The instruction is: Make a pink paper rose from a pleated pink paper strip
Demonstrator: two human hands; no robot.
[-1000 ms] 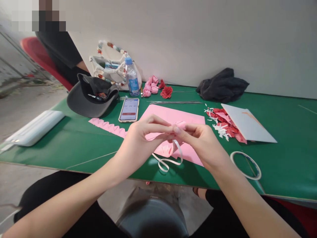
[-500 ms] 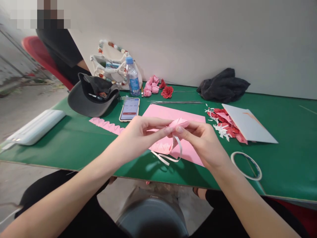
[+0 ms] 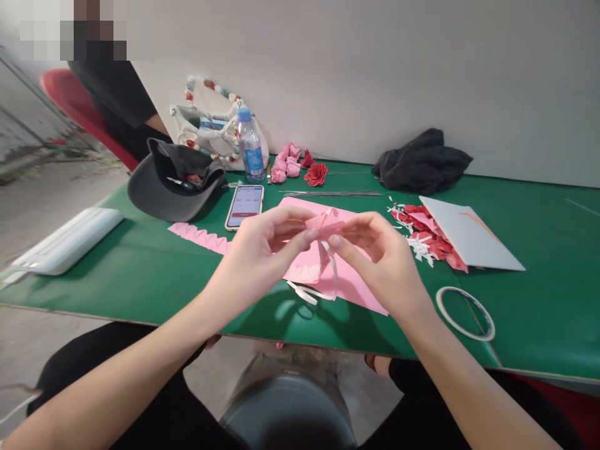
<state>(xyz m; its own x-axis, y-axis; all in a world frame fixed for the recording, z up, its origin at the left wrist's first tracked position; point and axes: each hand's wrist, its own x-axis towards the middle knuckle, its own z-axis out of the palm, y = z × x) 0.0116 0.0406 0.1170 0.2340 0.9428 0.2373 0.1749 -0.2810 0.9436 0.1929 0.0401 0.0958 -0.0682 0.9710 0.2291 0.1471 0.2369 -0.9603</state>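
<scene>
My left hand (image 3: 262, 247) pinches a partly rolled pink paper strip (image 3: 325, 220) between thumb and fingers. At the strip's right end, my right hand (image 3: 379, 250) has its curled fingers against the paper, with the thumb lower and a little apart. A narrow white strip (image 3: 334, 269) hangs in a loop below the pink paper. Under both hands lies a pink paper sheet (image 3: 360, 284). A zigzag-edged pink strip (image 3: 199, 237) runs out from behind my left hand; its other end is hidden.
On the green table (image 3: 539, 312) are a tape roll (image 3: 438, 303), paper scraps (image 3: 435, 240) under a white card (image 3: 469, 234), a phone (image 3: 244, 207), a cap (image 3: 175, 181), a bottle (image 3: 252, 147), paper flowers (image 3: 316, 174), wires (image 3: 332, 193) and black cloth (image 3: 424, 162). A person sits at left.
The pink paper in my fingers has turned and shows more of its flat side. My right thumb has moved off it, and the white strip has shifted slightly left.
</scene>
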